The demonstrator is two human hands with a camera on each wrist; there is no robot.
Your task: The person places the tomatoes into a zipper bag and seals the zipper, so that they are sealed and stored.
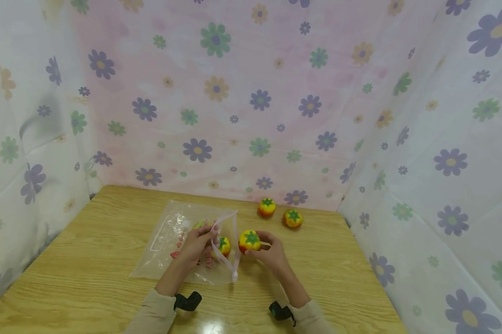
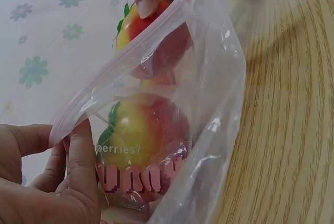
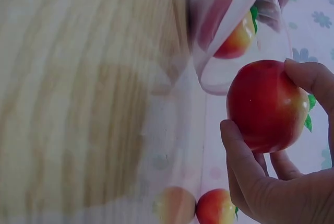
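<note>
A clear plastic zip bag (image 1: 155, 260) with a pink zipper edge and pink printing lies on the table, its mouth spread toward the right. My left hand (image 1: 195, 247) pinches the upper edge of that mouth between thumb and fingers. Inside the bag, just behind the opening, sits a yellow-and-red toy tomato (image 2: 141, 130) with a green leafy top; further in, another one (image 1: 199, 225) shows partly behind the left hand. Thumb and fingertips of my right hand (image 1: 276, 256) grip a similar toy tomato (image 3: 267, 106) right at the bag's mouth.
Two more toy tomatoes, one (image 1: 267, 208) and the other (image 1: 293, 218), stand near the table's back edge on the right. The wooden table (image 1: 330, 278) is enclosed by flower-printed cloth (image 1: 234, 102) at the back and sides. A white slider (image 1: 235, 276) hangs at the zipper's near end.
</note>
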